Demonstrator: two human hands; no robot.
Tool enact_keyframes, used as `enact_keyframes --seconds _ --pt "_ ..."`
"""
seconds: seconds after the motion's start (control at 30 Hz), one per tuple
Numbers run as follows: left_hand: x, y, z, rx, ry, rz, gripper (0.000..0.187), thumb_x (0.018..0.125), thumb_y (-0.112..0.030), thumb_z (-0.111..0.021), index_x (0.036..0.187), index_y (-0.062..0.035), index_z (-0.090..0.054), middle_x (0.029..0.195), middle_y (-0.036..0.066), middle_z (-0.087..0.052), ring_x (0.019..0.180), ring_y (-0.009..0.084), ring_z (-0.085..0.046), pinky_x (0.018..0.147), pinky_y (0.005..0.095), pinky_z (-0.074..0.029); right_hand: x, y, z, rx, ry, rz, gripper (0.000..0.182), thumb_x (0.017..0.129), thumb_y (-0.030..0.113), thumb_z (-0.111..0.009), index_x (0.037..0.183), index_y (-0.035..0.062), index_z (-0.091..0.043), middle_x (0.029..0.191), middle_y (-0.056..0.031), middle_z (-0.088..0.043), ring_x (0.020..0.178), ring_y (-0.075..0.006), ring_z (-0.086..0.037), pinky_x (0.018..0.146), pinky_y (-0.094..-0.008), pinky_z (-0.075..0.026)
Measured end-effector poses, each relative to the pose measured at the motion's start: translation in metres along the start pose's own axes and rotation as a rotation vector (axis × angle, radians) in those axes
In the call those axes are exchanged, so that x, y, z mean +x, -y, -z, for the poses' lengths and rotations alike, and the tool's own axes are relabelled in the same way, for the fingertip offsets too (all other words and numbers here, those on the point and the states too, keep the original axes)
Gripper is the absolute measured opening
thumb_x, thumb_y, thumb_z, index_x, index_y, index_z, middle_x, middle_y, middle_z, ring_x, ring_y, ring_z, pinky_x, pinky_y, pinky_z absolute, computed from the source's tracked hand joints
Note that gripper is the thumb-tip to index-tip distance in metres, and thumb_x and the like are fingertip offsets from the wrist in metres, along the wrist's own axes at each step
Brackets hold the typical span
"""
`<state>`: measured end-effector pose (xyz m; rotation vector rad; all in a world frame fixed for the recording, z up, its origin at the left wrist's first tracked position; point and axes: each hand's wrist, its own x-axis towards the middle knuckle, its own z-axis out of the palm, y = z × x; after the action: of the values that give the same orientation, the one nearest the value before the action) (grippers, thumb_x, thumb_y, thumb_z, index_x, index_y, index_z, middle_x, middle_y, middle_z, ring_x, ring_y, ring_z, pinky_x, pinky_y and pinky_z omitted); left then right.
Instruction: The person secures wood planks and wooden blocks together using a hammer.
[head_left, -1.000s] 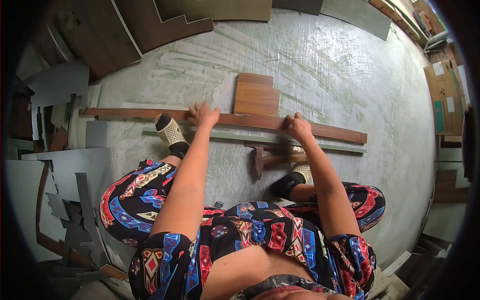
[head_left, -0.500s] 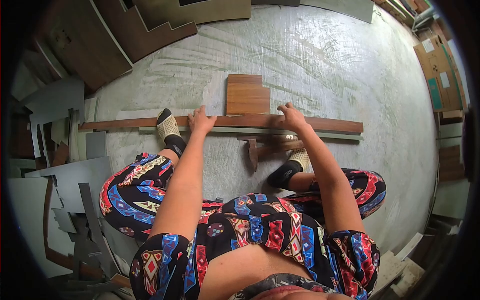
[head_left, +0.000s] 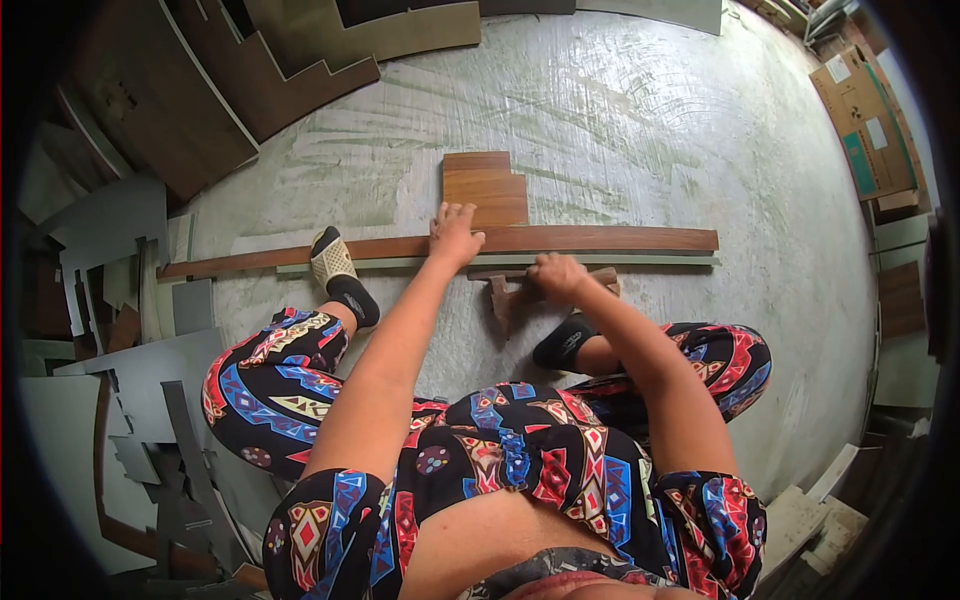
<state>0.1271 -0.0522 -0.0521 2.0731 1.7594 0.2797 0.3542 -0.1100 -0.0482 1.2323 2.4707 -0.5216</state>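
My left hand lies across a long dark brown wood strip, its fingers stretched onto the lower left of a stepped wood-grain board. The board's near edge meets the strip. My right hand is closed around the wooden handle of a hammer on the floor; its rusty head points left. A thin dark bar lies just beyond the hammer, partly hidden by my right hand. Along the strip's near side runs a pale green strip.
My left foot, in a perforated slipper, rests over the strips. Grey and brown board offcuts pile up on the left, with cut panels at the back. Cardboard boxes stand on the right.
My left hand has slid right along the strip to the stepped board. My right hand has left the strip, come nearer to me and closed on the hammer handle.
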Motion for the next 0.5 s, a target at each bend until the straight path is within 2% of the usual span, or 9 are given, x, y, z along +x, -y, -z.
enact_keyframes --seconds 0.07,0.13,0.17,0.27,0.3,0.33,0.4,0.47,0.5 --pt "0.004 -0.011 -0.005 -0.018 0.035 -0.068 0.05 0.073 -0.025 -0.063 0.119 -0.0107 -0.05 0.122 0.013 -0.049 0.121 0.0308 -0.036 0.1 0.0474 -0.031 0.0 0.014 -0.023 -0.062 -0.126 0.041 0.025 0.073 0.017 -0.059 0.098 0.013 -0.062 0.101 -0.0096 -0.055 0.094 -0.0254 -0.055 0.074 -0.0408 -0.047" --pt "-0.001 -0.026 0.0 -0.019 0.12 -0.115 0.046 0.073 -0.023 -0.062 0.116 -0.0104 -0.051 0.118 0.013 -0.051 0.118 0.0308 -0.04 0.098 0.0457 -0.034 0.001 0.023 -0.03 -0.131 -0.123 0.008 0.024 0.075 0.017 -0.057 0.098 0.0128 -0.062 0.099 -0.0093 -0.055 0.093 -0.0249 -0.055 0.072 -0.0409 -0.046" --pt "-0.005 -0.035 0.001 0.015 0.108 -0.136 0.042 0.073 -0.022 -0.061 0.113 -0.0103 -0.053 0.113 0.013 -0.054 0.109 0.0321 -0.047 0.092 0.045 -0.039 0.002 0.027 -0.033 -0.164 -0.12 -0.009 0.023 0.076 0.017 -0.056 0.098 0.0127 -0.063 0.098 -0.0091 -0.055 0.093 -0.0246 -0.054 0.071 -0.0409 -0.046" --pt "-0.007 -0.047 -0.01 -0.012 0.23 -0.218 0.042 0.073 -0.024 -0.063 0.112 -0.0116 -0.055 0.108 0.015 -0.056 0.105 0.0329 -0.051 0.09 0.0444 -0.042 -0.008 0.045 -0.004 -0.208 -0.083 0.038 0.021 0.077 0.016 -0.056 0.096 0.0108 -0.064 0.095 -0.0094 -0.056 0.088 -0.0254 -0.055 0.07 -0.0436 -0.045" --pt "-0.007 -0.052 -0.014 -0.038 0.229 -0.258 0.038 0.074 -0.025 -0.062 0.108 -0.0114 -0.058 0.106 0.015 -0.058 0.101 0.0333 -0.055 0.087 0.0435 -0.044 -0.008 0.053 -0.006 -0.077 -0.152 -0.026 0.02 0.077 0.015 -0.056 0.093 0.0093 -0.066 0.097 -0.0111 -0.056 0.087 -0.0259 -0.058 0.069 -0.0449 -0.047" --pt "-0.006 -0.058 -0.017 -0.054 0.279 -0.291 0.037 0.074 -0.026 -0.062 0.107 -0.0113 -0.058 0.105 0.015 -0.058 0.1 0.033 -0.055 0.087 0.0432 -0.044 -0.015 0.064 0.023 0.012 -0.055 -0.014 0.018 0.071 0.009 -0.058 0.087 0.0045 -0.064 0.096 -0.0153 -0.056 0.083 -0.0268 -0.06 0.064 -0.0376 -0.05" --pt "-0.005 -0.072 -0.023 -0.084 0.376 -0.353 0.035 0.074 -0.028 -0.061 0.105 -0.011 -0.06 0.105 0.015 -0.059 0.1 0.0324 -0.056 0.087 0.0425 -0.045 -0.005 0.076 0.005 -0.036 -0.005 -0.051 0.019 0.078 0.016 -0.054 0.086 0.0057 -0.068 0.089 -0.0122 -0.065 0.081 -0.0263 -0.066 0.054 -0.0468 -0.052" --pt "-0.009 -0.087 -0.033 -0.094 0.407 -0.402 0.035 0.076 -0.029 -0.062 0.106 -0.0121 -0.062 0.108 0.014 -0.059 0.101 0.0316 -0.057 0.086 0.0415 -0.046 -0.005 0.08 -0.013 -0.017 -0.028 -0.076 0.02 0.079 0.016 -0.054 0.086 0.0052 -0.068 0.083 -0.0111 -0.068 0.075 -0.0261 -0.067 0.05 -0.0479 -0.052" --pt "-0.01 -0.093 -0.038 -0.125 0.451 -0.409 0.034 0.075 -0.029 -0.063 0.104 -0.0115 -0.063 0.107 0.014 -0.059 0.099 0.0316 -0.057 0.085 0.0415 -0.046 0.001 0.078 -0.045 0.007 -0.132 -0.086 0.021 0.079 0.017 -0.054 0.088 0.0053 -0.068 0.086 -0.012 -0.068 0.074 -0.0262 -0.067 0.052 -0.0484 -0.053"
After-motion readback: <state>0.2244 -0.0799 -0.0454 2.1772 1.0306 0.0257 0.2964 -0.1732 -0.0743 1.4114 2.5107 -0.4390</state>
